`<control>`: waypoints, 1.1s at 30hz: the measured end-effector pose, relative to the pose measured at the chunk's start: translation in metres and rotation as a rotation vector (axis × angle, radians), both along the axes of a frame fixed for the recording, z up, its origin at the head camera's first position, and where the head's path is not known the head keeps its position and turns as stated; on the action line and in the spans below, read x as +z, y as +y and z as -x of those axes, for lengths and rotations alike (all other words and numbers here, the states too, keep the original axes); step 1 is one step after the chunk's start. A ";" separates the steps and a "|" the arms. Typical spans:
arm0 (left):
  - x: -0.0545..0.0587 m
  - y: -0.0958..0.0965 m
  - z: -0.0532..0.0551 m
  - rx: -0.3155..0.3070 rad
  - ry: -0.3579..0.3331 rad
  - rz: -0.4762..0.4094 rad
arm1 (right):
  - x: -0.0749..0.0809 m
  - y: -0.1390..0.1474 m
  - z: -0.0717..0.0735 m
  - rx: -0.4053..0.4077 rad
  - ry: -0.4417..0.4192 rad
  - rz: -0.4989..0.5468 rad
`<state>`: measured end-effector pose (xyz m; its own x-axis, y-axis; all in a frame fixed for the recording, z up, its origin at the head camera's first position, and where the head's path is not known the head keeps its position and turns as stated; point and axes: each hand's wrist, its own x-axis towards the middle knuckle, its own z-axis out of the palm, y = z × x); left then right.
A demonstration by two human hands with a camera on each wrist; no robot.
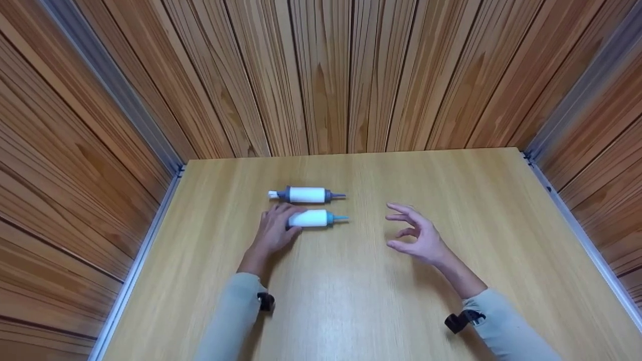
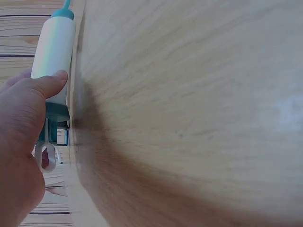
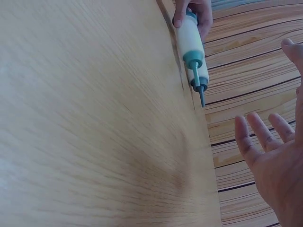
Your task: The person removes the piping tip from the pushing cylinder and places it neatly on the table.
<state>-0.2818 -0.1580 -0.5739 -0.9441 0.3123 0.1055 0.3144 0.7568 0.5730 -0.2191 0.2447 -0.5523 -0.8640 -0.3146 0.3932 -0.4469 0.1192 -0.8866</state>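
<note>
My left hand point(image 1: 275, 228) grips the rear part of a white syringe-like dispenser with a teal nozzle point(image 1: 311, 218), which lies on its side with the nozzle pointing right. In the left wrist view, the thumb presses along the white barrel point(image 2: 54, 52), and a pale ring point(image 2: 46, 158) shows at the teal rear end. Just beyond it lies a similar white dispenser with dark grey-blue ends point(image 1: 307, 195), roughly parallel. To the right, my right hand point(image 1: 419, 235) hovers above the table with spread, bent fingers and nothing in it.
The wooden table point(image 1: 351, 301) is bounded by a plank wall point(image 1: 321, 75) behind, with metal rails point(image 1: 135, 271) along its left and right edges. Each sleeve carries a small black wrist device point(image 1: 464, 321).
</note>
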 end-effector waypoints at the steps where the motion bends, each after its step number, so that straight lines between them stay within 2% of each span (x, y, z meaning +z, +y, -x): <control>1: 0.001 0.000 0.000 0.001 0.003 -0.003 | 0.000 -0.001 0.000 0.001 -0.005 -0.006; 8: 0.006 0.001 -0.003 0.000 0.064 -0.007 | -0.004 -0.004 0.002 -0.004 -0.078 -0.048; 22: 0.010 0.007 -0.009 0.020 0.073 -0.011 | -0.012 -0.011 0.006 0.021 -0.134 -0.076; 29: 0.016 0.009 -0.014 -0.014 0.085 -0.063 | -0.015 -0.014 0.008 0.016 -0.147 -0.060; 33: 0.020 0.012 -0.017 -0.037 0.105 -0.062 | -0.015 -0.016 0.009 0.010 -0.164 -0.050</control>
